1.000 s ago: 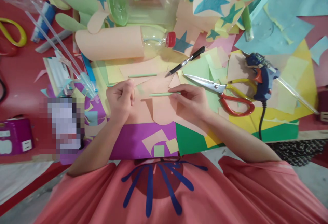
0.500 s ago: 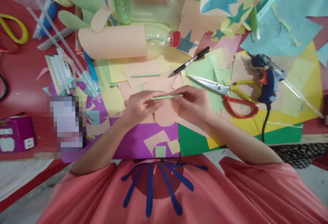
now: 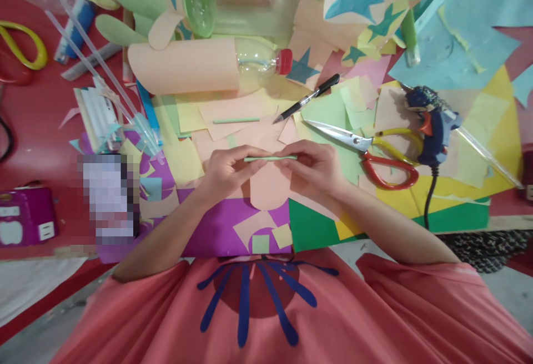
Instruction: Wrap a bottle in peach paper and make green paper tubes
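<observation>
Between my two hands a thin, pale green rolled paper stick [image 3: 270, 158] lies level from left to right. My left hand [image 3: 229, 171] pinches its left part between thumb and fingers. Fingers and thumb of my right hand [image 3: 314, 164] close on the right part. Below it is a peach paper piece [image 3: 270, 189] with a rounded lower end. Another thin green stick [image 3: 236, 120] rests on peach paper just beyond my hands. A black pen [image 3: 306, 99] and scissors [image 3: 366, 150] with yellow and red handles lie near my right hand.
A bottle wrapped in peach paper [image 3: 185, 66] lies on its side beyond my hands. At the right lies a blue glue gun [image 3: 435, 131] with its cord. A phone [image 3: 109, 200], clear straws [image 3: 95, 59] and a purple box [image 3: 27, 217] are at left. Paper scraps cover much of the table.
My hands stay nearly in place around the green stick, which is now more level. My left thumb and right fingers have shifted slightly along it.
</observation>
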`<state>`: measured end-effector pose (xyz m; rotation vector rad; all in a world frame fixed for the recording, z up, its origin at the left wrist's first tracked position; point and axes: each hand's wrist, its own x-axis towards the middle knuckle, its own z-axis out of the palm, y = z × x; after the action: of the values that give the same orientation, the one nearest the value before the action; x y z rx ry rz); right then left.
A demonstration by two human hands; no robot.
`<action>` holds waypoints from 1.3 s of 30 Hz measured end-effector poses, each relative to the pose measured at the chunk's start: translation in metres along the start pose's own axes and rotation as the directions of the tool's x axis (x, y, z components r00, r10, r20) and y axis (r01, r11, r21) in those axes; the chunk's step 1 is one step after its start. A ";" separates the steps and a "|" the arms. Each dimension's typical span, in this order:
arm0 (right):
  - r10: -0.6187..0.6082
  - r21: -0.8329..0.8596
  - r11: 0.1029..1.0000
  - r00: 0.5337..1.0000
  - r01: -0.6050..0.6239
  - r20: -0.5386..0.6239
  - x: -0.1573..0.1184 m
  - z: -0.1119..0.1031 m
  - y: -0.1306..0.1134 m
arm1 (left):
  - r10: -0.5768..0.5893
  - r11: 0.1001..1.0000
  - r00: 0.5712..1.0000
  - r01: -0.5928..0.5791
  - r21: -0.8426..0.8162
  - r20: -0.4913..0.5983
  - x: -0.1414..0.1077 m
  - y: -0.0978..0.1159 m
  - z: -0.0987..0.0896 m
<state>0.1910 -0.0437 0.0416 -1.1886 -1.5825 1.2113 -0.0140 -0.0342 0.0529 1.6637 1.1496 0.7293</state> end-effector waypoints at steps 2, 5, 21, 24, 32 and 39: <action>-0.013 -0.011 1.000 0.999 0.013 -0.030 0.000 0.000 0.000 | -0.003 1.000 1.000 0.003 -0.021 -0.007 0.001 -0.001 0.000; -0.001 -0.033 0.999 0.998 -0.002 -0.064 0.000 0.001 -0.001 | -0.023 0.999 0.999 0.022 -0.035 -0.023 0.002 -0.003 0.001; 0.121 0.230 0.968 0.989 -0.099 -0.083 0.003 0.000 -0.001 | -0.018 1.000 0.990 0.014 -0.027 -0.142 0.005 -0.005 -0.003; 0.178 0.304 0.943 0.976 -0.133 -0.124 0.004 0.001 0.001 | -0.023 1.000 0.990 0.021 -0.013 -0.141 0.005 -0.006 -0.003; 0.229 0.431 0.890 0.964 -0.150 -0.135 0.000 0.002 0.012 | -0.005 1.000 0.989 0.007 0.012 -0.145 0.005 -0.004 -0.004; -0.030 0.116 0.992 0.994 0.042 -0.109 0.001 -0.002 0.001 | 0.022 1.000 0.993 -0.020 0.012 -0.120 0.002 -0.005 -0.002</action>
<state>0.1932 -0.0422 0.0411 -1.1253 -1.4273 1.1814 -0.0165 -0.0308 0.0488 1.6622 1.2235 0.8471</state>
